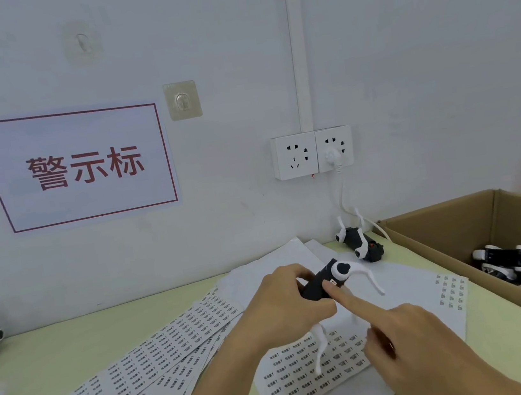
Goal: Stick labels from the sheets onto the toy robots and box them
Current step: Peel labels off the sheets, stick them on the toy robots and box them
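While the left hand (281, 308) grips the toy robot (323, 284) above the label sheets (161, 362) on the bench (56, 353), steadying it, the right hand (406, 341) presses a label flat with its forefinger, other fingers curled; the box (476, 220) waits right.

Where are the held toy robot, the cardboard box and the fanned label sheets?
held toy robot (319, 284): head view, on its black body beside the left hand's grip.
cardboard box (441, 232): head view, on the inner side of its far wall.
fanned label sheets (161, 355): head view, on the printed top sheet.
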A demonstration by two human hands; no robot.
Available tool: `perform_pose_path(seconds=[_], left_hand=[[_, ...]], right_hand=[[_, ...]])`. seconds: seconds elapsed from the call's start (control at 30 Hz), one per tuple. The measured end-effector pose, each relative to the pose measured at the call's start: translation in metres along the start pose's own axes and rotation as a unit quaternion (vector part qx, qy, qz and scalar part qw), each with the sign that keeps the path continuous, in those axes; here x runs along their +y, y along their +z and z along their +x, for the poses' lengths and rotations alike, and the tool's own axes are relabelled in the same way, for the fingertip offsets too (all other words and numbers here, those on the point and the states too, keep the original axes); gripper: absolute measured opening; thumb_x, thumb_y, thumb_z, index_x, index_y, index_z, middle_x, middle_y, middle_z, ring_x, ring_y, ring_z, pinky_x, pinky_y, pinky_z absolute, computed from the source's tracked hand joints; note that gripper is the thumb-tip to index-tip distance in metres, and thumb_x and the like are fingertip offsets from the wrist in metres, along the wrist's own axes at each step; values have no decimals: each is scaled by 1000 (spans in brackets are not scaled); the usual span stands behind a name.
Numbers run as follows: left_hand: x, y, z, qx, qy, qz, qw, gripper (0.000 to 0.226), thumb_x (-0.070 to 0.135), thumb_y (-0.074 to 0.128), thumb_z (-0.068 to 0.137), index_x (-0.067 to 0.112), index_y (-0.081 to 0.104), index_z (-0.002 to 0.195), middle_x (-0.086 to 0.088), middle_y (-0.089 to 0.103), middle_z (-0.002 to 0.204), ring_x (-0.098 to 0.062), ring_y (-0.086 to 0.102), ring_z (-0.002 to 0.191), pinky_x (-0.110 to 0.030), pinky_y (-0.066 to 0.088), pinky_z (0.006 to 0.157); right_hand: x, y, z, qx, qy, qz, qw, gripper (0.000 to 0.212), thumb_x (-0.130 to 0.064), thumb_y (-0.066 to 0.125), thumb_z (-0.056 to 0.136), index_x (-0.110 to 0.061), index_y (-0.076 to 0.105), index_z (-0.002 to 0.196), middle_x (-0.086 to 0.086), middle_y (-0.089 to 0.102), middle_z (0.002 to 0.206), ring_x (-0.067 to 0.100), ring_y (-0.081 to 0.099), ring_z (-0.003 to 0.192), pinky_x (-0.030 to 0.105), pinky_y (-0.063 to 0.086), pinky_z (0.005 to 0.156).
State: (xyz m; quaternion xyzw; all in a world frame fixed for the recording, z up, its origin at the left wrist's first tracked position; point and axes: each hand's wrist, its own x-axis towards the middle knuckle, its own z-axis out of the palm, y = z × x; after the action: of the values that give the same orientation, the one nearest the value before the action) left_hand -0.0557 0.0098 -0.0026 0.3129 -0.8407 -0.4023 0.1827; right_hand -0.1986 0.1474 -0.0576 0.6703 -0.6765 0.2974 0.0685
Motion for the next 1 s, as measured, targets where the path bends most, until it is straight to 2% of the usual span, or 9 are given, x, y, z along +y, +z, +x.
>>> perform_pose_path(seconds=[0.1,0.2,0.3,0.4,0.5,0.57,0.67,0.83,1.0], left_hand=[[-3,-4,0,-3,2,20,1000,36,24,72,77,26,64,113,8,72,97,-13,69,74,-23,55,65],[0,-12,-3,-22,18,42,999,35,22,73,77,30,69,111,11,71,99,-13,69,76,-22,53,64],[4,-21,-6,-44,48,56,996,31,20,70,77,35,73,105,14,71,97,-17,67,76,-34,56,74],[9,-23,-12,-69,74,53,993,35,16,67,78,38,74,104,20,70,87,-16,67,77,-36,57,73],[14,-22,-15,-90,98,57,990,38,15,66,79,38,74,108,10,72,90,-27,68,88,-47,58,79],[15,-23,-15,-101,114,61,986,35,14,63,80,33,75,107,-2,72,95,-33,67,88,-52,57,79],[12,-24,-13,-97,108,50,988,33,15,64,82,34,74,108,1,72,97,-29,68,92,-48,56,83],[3,-30,-7,-40,54,53,996,45,42,74,85,38,61,127,20,64,119,0,63,101,-24,49,94],[-2,-35,-11,-69,20,-83,994,33,40,71,89,36,55,119,7,65,116,-13,73,93,-35,60,88]], right_hand=[[0,0,2,5,-13,-1,1000,76,-26,48,92,-70,13,143,-6,44,54,14,47,58,24,33,51],[3,-1,3,152,23,70,986,60,-13,59,93,-52,47,137,-7,51,71,14,50,64,20,40,55],[2,-8,7,256,95,127,954,42,-28,62,92,-50,50,126,-20,49,94,3,51,88,12,39,70],[4,-16,9,128,162,275,939,55,-61,52,80,-60,39,134,-35,53,117,-9,56,105,18,43,79],[7,-17,11,44,156,371,914,47,-62,62,86,-54,52,131,-28,66,117,5,68,100,31,56,79],[7,-16,14,51,146,395,906,34,-50,61,88,-45,68,120,-13,74,112,16,72,97,38,61,76],[7,-16,15,67,160,435,883,21,-50,66,90,-44,74,108,-3,76,109,20,73,95,29,59,68],[14,-10,16,82,215,472,851,49,-59,65,70,-30,74,109,3,76,108,24,74,95,50,54,87],[14,-12,17,106,232,530,809,53,-51,65,74,-14,70,111,6,75,106,29,74,93,40,57,74]])
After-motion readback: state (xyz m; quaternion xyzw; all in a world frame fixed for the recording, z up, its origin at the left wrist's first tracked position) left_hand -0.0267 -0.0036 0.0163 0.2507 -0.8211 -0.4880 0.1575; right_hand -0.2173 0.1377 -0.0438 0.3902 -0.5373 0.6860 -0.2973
